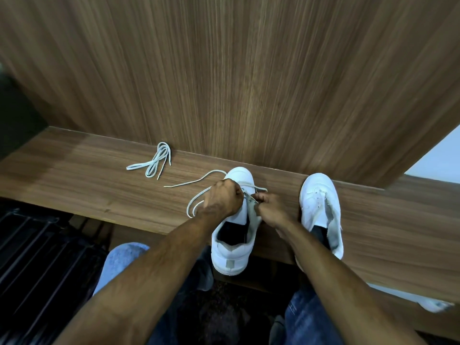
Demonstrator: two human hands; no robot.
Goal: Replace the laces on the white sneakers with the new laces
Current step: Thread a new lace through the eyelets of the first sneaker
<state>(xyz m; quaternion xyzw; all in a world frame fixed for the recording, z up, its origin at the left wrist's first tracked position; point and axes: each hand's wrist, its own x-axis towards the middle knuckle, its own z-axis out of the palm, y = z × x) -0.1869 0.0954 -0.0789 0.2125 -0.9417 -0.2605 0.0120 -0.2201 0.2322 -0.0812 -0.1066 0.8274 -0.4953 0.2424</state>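
The left sneaker [234,220] lies on the bench [99,185], toe toward the wall, long axis running away from the person. Both hands meet over its eyelets: left hand [224,196] fisted on the lace [196,181], right hand [270,207] pinching its other end. No readable branding.

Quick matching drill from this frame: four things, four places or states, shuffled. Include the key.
Things:
1. bundled lace
2. sneaker on the left
3. sneaker on the right
4. left hand

Places or states:
A. no hand on it
B. folded up, near the wall panel
C. fingers curled round a loose lace
D. between both hands, heel over the shelf edge

Pairs: 1-B, 2-D, 3-A, 4-C
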